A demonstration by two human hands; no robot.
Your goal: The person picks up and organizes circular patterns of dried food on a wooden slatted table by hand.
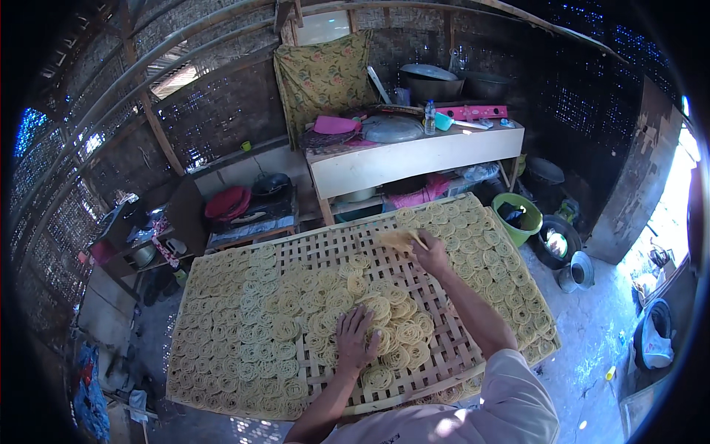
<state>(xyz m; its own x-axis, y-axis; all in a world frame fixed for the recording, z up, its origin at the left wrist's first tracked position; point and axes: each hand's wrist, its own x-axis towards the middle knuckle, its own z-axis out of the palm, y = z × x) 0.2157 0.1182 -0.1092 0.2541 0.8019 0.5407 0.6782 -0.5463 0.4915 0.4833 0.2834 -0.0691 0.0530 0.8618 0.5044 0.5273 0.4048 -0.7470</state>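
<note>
A woven bamboo rack (444,355) lies before me, bearing many flat round coils of pale yellow noodle-like strands. My left hand (355,338) rests palm down, fingers apart, on the left side of a loose heap of coils (402,322) in the middle. Above the rack's far middle, my right hand (431,254) grips a few thin yellowish coils (396,240), blurred by motion. Rows of coils (216,333) cover the rack's left part, and more rows (482,250) line its right side. Bare lattice shows beneath my right hand and around the heap.
Behind the rack stands a white-fronted table (416,161) with a large lid (392,129), a plastic bottle (430,117) and a pink stove (471,112). A green basin (517,219), a dark tub (557,238) and a metal pot (577,272) sit on the floor at right.
</note>
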